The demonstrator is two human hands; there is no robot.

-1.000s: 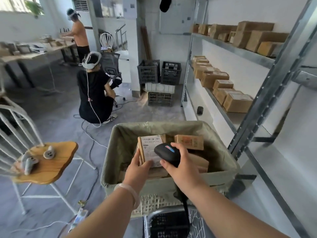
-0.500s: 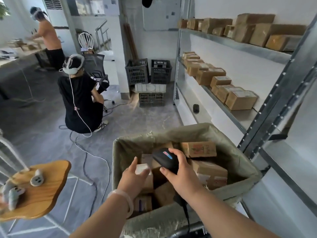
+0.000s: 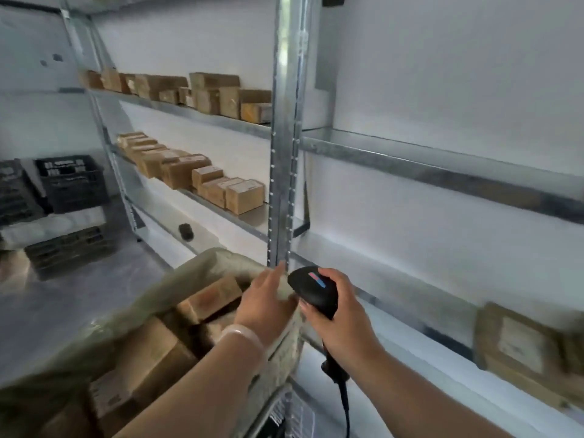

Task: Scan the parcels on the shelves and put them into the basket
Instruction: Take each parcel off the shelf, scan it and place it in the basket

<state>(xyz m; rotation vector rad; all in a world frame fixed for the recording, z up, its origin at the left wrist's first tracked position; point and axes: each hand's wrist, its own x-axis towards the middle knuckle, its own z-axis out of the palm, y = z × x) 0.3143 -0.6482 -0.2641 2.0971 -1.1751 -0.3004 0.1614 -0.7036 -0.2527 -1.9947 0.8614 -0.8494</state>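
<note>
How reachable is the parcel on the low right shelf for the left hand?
Probably yes, but awkwardly. The left hand is open and empty and the parcel lies uncovered, but the right hand holding the scanner is between them.

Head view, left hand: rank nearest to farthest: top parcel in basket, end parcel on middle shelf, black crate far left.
1. top parcel, in the basket, just left of the left hand.
2. end parcel, on the middle shelf, up and beyond the hand, beside the upright post.
3. black crate, far left at the back.
</note>
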